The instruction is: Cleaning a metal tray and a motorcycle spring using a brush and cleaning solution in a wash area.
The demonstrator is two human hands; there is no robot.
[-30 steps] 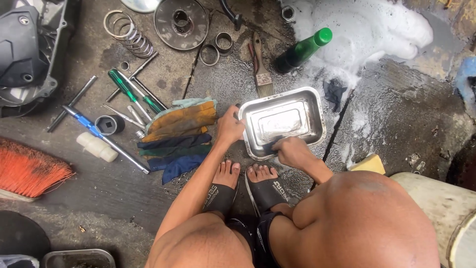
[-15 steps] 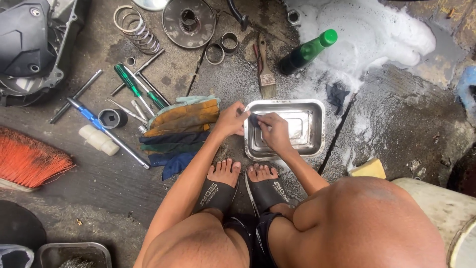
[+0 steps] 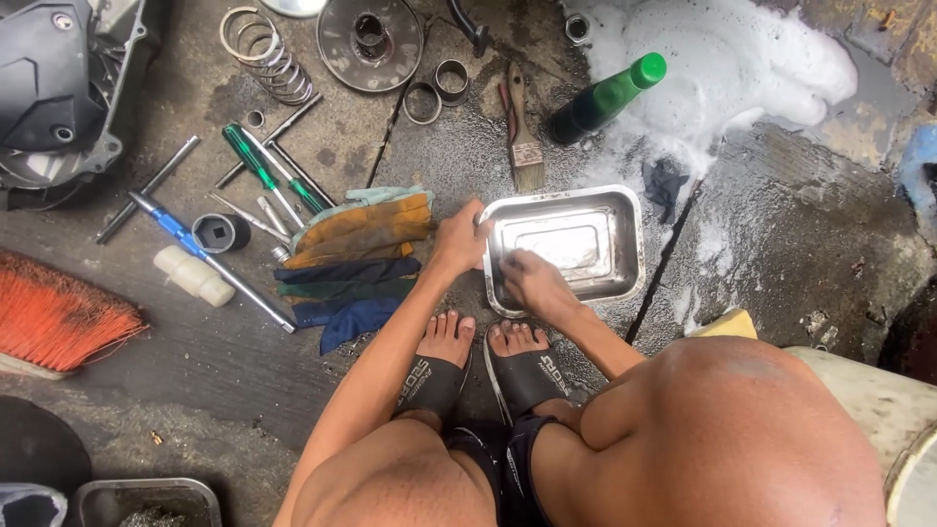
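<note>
Since half a second ago, my right hand [image 3: 527,281] has slid from the pan's far left corner back toward its near left edge, and the dark rag no longer shows; whether my curled fingers grip it underneath, I cannot tell. Leftmost lie the screwdrivers [image 3: 262,166] and the work gloves [image 3: 356,244] on the wet concrete floor [image 3: 800,234]. Next, my left hand [image 3: 459,239] clamps the left rim of the steel pan [image 3: 625,244], fingers curled over the edge, steadying it just beyond my feet. I judge I'm mid-scrub of the pan's inside; the next stroke needs firm pressure across the bottom toward the right wall.
</note>
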